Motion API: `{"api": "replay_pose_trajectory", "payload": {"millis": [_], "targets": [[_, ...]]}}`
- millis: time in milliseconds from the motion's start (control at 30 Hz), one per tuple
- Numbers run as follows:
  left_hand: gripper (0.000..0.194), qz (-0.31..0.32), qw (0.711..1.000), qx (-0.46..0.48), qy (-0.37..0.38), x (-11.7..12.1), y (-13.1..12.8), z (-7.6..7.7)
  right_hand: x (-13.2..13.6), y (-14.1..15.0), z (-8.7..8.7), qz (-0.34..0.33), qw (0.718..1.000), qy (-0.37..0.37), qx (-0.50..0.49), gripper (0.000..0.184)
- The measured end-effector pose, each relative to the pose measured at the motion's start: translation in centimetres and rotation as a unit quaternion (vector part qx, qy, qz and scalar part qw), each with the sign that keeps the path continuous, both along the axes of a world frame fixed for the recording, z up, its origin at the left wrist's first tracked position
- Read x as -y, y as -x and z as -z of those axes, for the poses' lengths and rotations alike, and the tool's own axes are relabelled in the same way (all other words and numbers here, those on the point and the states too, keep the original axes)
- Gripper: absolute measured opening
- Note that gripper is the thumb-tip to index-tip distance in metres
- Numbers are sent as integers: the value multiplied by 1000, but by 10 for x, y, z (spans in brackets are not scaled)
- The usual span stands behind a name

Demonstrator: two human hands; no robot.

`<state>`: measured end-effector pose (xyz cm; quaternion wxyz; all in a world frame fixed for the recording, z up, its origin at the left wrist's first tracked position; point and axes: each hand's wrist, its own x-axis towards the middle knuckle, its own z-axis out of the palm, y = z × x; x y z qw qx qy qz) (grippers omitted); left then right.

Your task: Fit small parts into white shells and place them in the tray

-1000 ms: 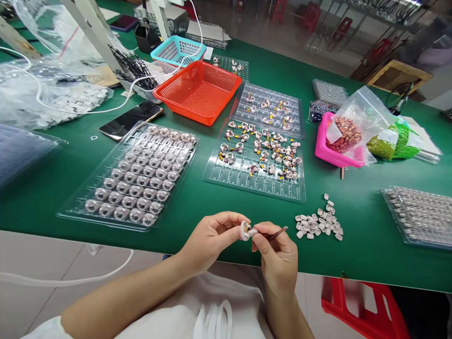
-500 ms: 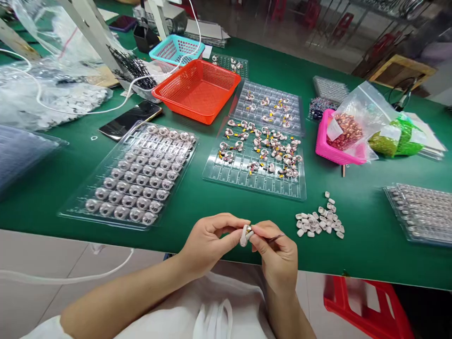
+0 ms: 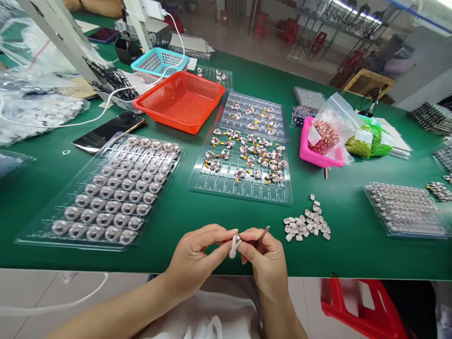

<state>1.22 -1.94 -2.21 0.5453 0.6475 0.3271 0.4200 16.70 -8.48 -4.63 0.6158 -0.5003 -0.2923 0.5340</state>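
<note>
Just over the table's front edge, my left hand (image 3: 192,259) pinches a small white curved earbud part (image 3: 233,248) between thumb and fingertips. My right hand (image 3: 270,263) is closed too, its thumb and index finger pressed on the other end of that part. A thin dark brown stick-like tool (image 3: 263,237) lies across the fingers of my right hand, its upper end sticking out. Fingertips hide the joint between them. To the right lies a loose pile of small white caps (image 3: 307,224). Beyond my hands, a clear tray (image 3: 226,184) carries several earbud pieces with yellow tabs.
At left, a clear tray (image 3: 42,234) holds rows of silvery shells, with a phone (image 3: 108,132) behind it. Further back sit a red basket (image 3: 183,110) and a blue basket (image 3: 160,59). A pink basket (image 3: 319,157) with bagged parts and another filled tray (image 3: 406,209) stand at right.
The view has shifted, so the table's contents sit differently in it. Both hands still hold the earbud part; the dark tool in my right hand now points more upward.
</note>
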Motion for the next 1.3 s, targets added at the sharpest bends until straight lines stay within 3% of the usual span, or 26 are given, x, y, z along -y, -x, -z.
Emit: {"api": "replay_pose_trajectory", "payload": {"millis": [233, 533, 867, 1300], "targets": [[37, 17, 995, -14, -101, 0, -1, 4, 0, -7, -4, -13, 999, 40, 13, 14], [46, 33, 989, -30, -142, 1, -2, 3, 3, -10, -3, -15, 998, 53, 15, 13], [46, 45, 986, -49, -152, 1, 0, 5, 2, -12, -4, -17, 998, 59, 14, 14], [46, 74, 987, -47, -131, 2, 2, -1, 2, -22, -10, -91, 991, 56, 78, 20]]}}
